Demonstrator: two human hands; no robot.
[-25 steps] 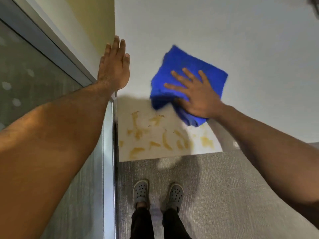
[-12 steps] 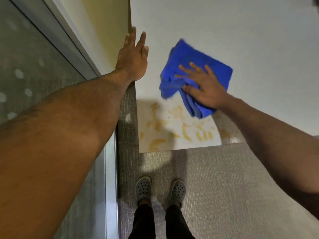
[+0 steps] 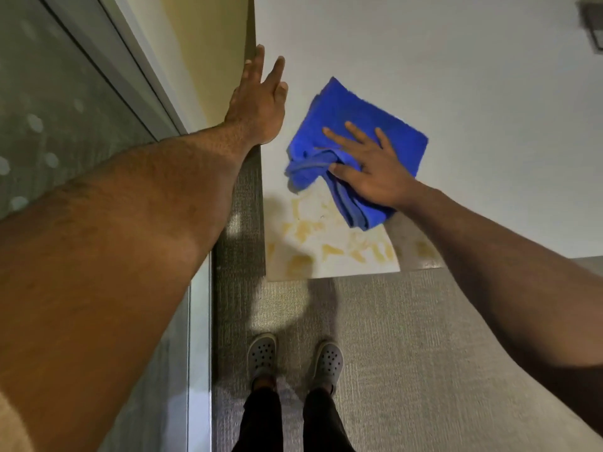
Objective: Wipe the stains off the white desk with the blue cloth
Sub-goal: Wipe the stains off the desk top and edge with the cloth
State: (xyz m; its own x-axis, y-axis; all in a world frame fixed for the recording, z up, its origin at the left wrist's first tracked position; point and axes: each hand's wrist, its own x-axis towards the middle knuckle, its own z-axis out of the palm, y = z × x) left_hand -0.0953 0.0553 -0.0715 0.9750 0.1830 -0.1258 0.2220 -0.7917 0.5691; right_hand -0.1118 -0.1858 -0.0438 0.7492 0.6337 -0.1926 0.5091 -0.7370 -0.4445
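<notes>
Stains (image 3: 329, 239): we see yellow-brown smears on the near corner of the white desk (image 3: 456, 60), spread between its left edge and its front edge, with one more patch under the shadow of our right forearm.
Cloth (image 3: 355, 148): our blue cloth lies flat on the desk just beyond the stains, folded and bunched on its left side; its near corner hangs down over the top of the stained patch.
Direction: the stains lie toward us from the cloth, so we judge the coming stroke must pull back toward the front edge.
Long axis: the stained patch runs mostly left to right along the front edge; sideways passes would cover it best, in our judgement.
Right hand (image 3: 372, 171): it is the nearer hand. We press it palm down on the cloth, fingers spread and nearly straight, thumb tucked against the bunched fold. It pins the cloth rather than gripping it.
Right arm: it reaches forward and inward from the right, crossing the desk's front edge.
Left hand (image 3: 257, 102): we hold it flat and open, fingers extended, at the desk's left edge beside the yellow wall (image 3: 202, 60). It holds nothing; whether it rests on the edge we cannot tell.
Progress: the stains look largely unwiped.
Floor (image 3: 408, 337): grey carpet lies below the desk, our shoes (image 3: 295, 357) on it.
</notes>
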